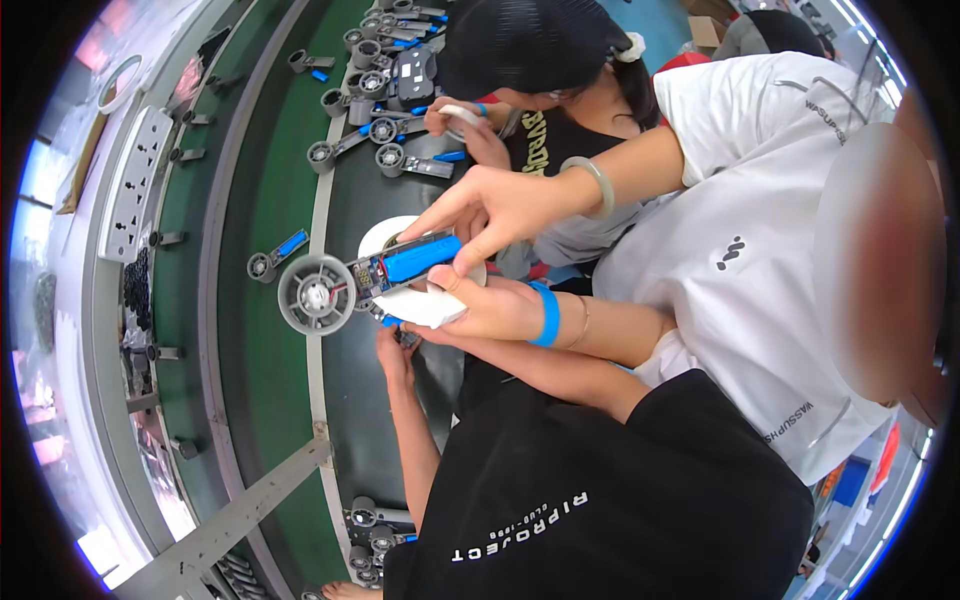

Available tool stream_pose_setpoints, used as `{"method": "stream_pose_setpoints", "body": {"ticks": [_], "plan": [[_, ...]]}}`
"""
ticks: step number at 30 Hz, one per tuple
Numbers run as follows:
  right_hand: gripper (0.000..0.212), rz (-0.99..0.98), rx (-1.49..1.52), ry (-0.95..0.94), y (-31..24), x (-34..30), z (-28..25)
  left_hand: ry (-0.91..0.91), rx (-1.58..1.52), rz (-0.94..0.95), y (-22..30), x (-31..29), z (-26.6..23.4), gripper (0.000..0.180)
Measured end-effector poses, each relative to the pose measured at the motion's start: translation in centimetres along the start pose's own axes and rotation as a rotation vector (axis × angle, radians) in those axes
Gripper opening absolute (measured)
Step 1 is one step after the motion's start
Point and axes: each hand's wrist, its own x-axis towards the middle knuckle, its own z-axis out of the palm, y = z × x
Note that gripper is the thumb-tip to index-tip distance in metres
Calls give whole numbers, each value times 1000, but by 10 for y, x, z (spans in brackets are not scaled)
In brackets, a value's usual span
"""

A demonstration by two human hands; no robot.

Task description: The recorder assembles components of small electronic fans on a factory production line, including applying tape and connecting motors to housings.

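Observation:
My left hand (394, 354) reaches up from below, fingers closed at a small grey and blue part (408, 339) that is mostly covered. My right forearm (560, 368) comes in from the right. My right hand (446, 331) lies beneath a co-worker's hand; its fingers are mostly hidden. Above both my hands, the co-worker's hands (500, 210) hold a grey handheld fan (318, 295) with an open handle. A blue battery cell (422, 260) and a circuit board (372, 277) show inside it. White paper or cloth (425, 305) is under that handle.
A green conveyor (270, 390) on the left carries a fan unit (275, 255). Several similar units (385, 95) lie on the bench at the back, others (370, 540) near the front. A metal bar (240, 510) crosses the conveyor. Another person (540, 60) works beyond; a power strip (137, 185) stands left.

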Motion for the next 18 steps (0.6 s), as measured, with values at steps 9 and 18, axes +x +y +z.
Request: {"method": "stream_pose_setpoints", "body": {"ticks": [9, 18], "plan": [[26, 350, 452, -521, -18, 4, -16, -93, -32, 71, -7, -2, 0, 24], [30, 482, -135, -44, 25, 15, 39, -41, -111, 12, -5, -29, 13, 27]]}}
